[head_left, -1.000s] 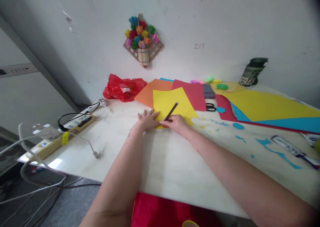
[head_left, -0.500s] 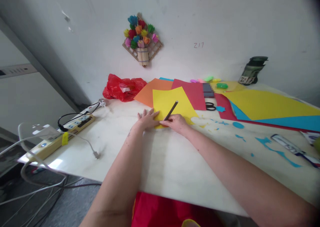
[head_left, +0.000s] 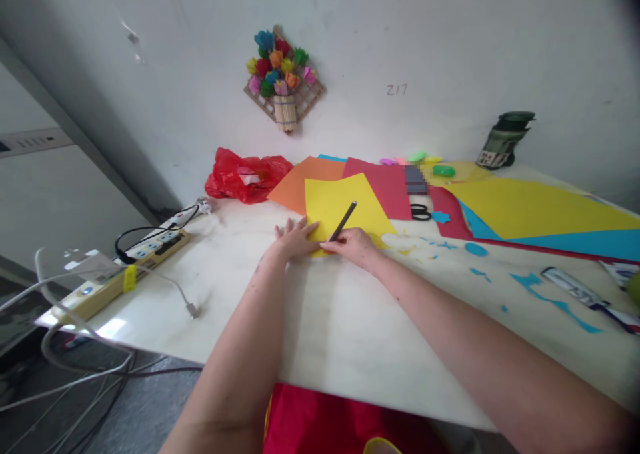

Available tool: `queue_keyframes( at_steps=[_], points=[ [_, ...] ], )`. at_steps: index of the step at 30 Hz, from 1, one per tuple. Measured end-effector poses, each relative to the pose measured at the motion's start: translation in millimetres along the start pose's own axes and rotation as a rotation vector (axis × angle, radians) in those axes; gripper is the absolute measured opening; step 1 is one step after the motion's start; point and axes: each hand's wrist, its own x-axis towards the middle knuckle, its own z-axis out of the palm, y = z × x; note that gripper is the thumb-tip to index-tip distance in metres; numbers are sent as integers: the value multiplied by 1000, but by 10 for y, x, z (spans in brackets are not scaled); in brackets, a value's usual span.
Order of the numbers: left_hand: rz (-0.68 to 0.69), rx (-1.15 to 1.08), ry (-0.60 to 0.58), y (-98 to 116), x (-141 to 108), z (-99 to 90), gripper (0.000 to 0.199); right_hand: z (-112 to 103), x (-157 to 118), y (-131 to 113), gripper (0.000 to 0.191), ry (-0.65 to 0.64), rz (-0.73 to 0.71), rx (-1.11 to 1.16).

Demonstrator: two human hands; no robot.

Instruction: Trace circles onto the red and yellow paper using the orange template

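A yellow sheet of paper [head_left: 337, 201] lies on the white table in front of me, partly over orange paper [head_left: 295, 181] and red paper [head_left: 377, 184]. My left hand [head_left: 296, 239] rests flat with fingers spread on the sheet's lower left edge. My right hand [head_left: 353, 246] grips a dark pen [head_left: 344, 219], tilted up to the right. Its tip is at the lower part of the yellow sheet, hidden by my fingers. Black-handled scissors [head_left: 421, 213] lie beyond my right hand, beside a small blue paper cutout [head_left: 441, 218].
On the left is a power strip [head_left: 150, 247] with cables. A red plastic bag [head_left: 245, 177] sits at the back. To the right are blue paper scraps [head_left: 530, 282], larger yellow paper [head_left: 540, 207], a glue tube [head_left: 575, 289] and a dark green bottle [head_left: 506, 141].
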Motion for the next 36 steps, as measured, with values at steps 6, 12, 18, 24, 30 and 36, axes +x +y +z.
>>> queue_keyframes(
  at_steps=[6, 12, 18, 24, 30, 36],
  points=[
    [-3, 3, 1, -2, 12, 2, 69, -9, -2, 15, 34, -15, 10, 16],
    [-4, 6, 4, -4, 26, 16, 69, -9, -1, 33, 34, -18, -3, 37],
    [-1, 4, 7, -1, 18, 16, 70, -10, 1, 50, 32, -25, -2, 56],
    [3, 1, 2, 9, 5, -2, 72, -29, -4, 22, 31, -15, 2, 39],
    [2, 6, 1, 15, -2, -8, 72, -54, -7, 1, 28, -23, -5, 13],
    [-3, 15, -3, 18, -7, -17, 73, -56, -8, 5, 30, -13, -9, 1]
  ],
)
